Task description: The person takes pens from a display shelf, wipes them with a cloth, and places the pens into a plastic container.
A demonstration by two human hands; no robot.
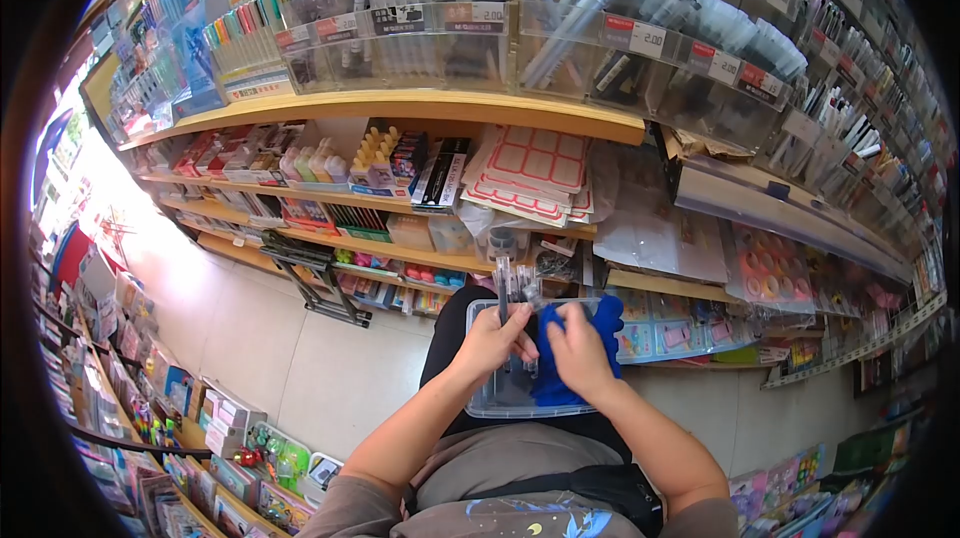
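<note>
Item: slim, dark, straight pen-like stick (502, 300), held in the left hand (497, 342), thumb and fingers closed on it. Long axis: roughly fore-and-aft, upper end pointing away from the body toward the wooden shelves (450, 256).
Item: bright-blue crumpled cloth (562, 378), lying over the right part of a clear rectangular plastic tray (512, 413) on the lap. It lies to the right of the stick, the right hand (580, 350) being nearer. Right hand on the cloth, fingers curled; whether clamped, cannot tell.
Item: cluster of clear, slender pen-like pieces (525, 284), just right of the stick; support unclear.
</note>
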